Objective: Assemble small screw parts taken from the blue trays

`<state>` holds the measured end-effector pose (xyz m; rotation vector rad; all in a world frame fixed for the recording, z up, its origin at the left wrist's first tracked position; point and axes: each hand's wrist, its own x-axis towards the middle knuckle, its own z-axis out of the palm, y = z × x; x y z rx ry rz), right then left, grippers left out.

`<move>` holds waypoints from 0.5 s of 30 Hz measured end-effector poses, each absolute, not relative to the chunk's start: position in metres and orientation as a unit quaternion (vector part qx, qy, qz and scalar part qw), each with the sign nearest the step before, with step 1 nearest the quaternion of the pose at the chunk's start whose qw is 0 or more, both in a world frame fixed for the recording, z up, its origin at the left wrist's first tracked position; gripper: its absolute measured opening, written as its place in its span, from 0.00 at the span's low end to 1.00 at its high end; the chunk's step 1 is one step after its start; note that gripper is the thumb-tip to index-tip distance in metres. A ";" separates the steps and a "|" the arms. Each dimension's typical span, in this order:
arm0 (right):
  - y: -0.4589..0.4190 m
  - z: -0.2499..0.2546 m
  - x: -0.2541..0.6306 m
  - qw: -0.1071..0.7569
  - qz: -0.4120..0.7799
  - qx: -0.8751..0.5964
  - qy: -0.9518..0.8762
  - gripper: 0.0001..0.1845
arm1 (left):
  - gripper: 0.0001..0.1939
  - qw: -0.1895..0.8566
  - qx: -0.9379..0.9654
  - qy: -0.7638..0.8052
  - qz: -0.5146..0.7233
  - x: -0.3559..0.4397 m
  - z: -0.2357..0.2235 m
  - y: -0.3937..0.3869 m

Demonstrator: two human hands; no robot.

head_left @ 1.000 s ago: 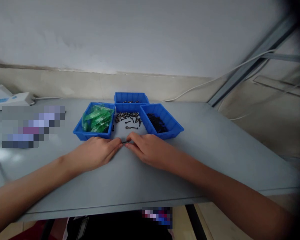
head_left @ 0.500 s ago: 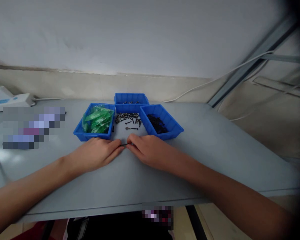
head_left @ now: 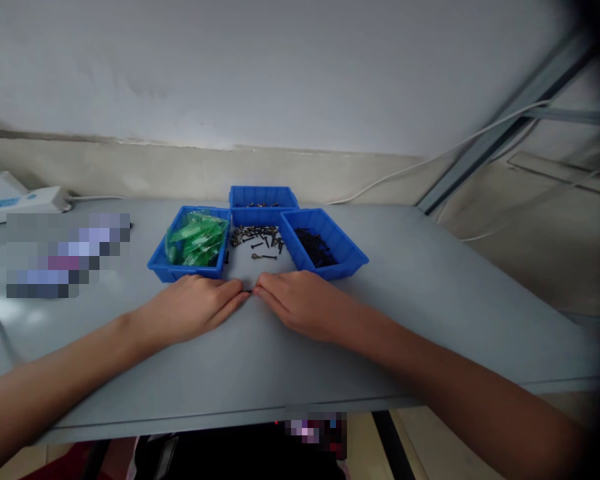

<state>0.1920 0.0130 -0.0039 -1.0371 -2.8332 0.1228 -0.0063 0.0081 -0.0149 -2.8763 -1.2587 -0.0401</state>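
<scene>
My left hand (head_left: 195, 305) and my right hand (head_left: 305, 303) meet low over the table, fingertips pinched around opposite ends of a thin dark screw (head_left: 251, 291). Only a short stretch of the screw shows; its ends are hidden by the fingers. Just beyond my hands lies a loose pile of screws (head_left: 259, 235), with a few single ones nearer me. A blue bin (head_left: 185, 273) of green plastic bags (head_left: 197, 237) stands beyond my left hand. Past my right hand is another blue bin (head_left: 347, 257), holding dark screws (head_left: 314, 247).
Behind the pile sits a third blue bin (head_left: 263, 195) with small metal parts. A white power strip (head_left: 30, 203) and a blurred-out object (head_left: 75, 257) are at the left. A white cable (head_left: 380, 179) runs along the wall to a metal frame (head_left: 480, 140) at the right.
The right fingertips have closed in slightly on the screw, so less of it shows between my hands. The bins and the pile stay as they were.
</scene>
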 end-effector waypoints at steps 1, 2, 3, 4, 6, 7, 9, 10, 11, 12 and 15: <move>0.013 -0.004 0.192 0.060 0.039 -0.344 -0.936 0.15 | 0.20 0.001 -0.917 -0.399 -0.014 -0.007 -0.015 0.008; 0.013 -0.004 0.192 0.063 0.039 -0.348 -0.934 0.15 | 0.20 0.001 -0.918 -0.397 -0.015 -0.007 -0.016 0.009; 0.012 -0.003 0.192 0.067 0.040 -0.357 -0.931 0.15 | 0.20 0.002 -0.918 -0.396 -0.015 -0.007 -0.016 0.009; 0.012 -0.003 0.191 0.075 0.045 -0.367 -0.926 0.14 | 0.20 0.004 -0.918 -0.396 -0.013 -0.007 -0.017 0.009; 0.012 -0.002 0.191 0.091 0.060 -0.386 -0.916 0.13 | 0.19 0.009 -0.917 -0.400 -0.009 -0.008 -0.018 0.010; 0.012 -0.002 0.191 0.095 0.066 -0.393 -0.912 0.13 | 0.19 0.010 -0.915 -0.402 -0.006 -0.008 -0.018 0.010; 0.012 -0.002 0.191 0.086 0.065 -0.395 -0.912 0.11 | 0.20 0.010 -0.913 -0.407 -0.004 -0.008 -0.018 0.009; 0.012 -0.003 0.191 0.078 0.057 -0.394 -0.914 0.11 | 0.20 0.009 -0.912 -0.409 -0.004 -0.008 -0.017 0.009; 0.012 -0.003 0.191 0.070 0.046 -0.393 -0.916 0.10 | 0.20 0.007 -0.912 -0.410 -0.004 -0.008 -0.017 0.009; 0.013 -0.004 0.191 0.065 0.036 -0.389 -0.918 0.10 | 0.20 0.004 -0.912 -0.409 -0.006 -0.008 -0.016 0.008; 0.014 -0.007 0.192 0.064 0.017 -0.377 -0.924 0.11 | 0.20 -0.008 -0.914 -0.406 -0.009 -0.007 -0.015 0.008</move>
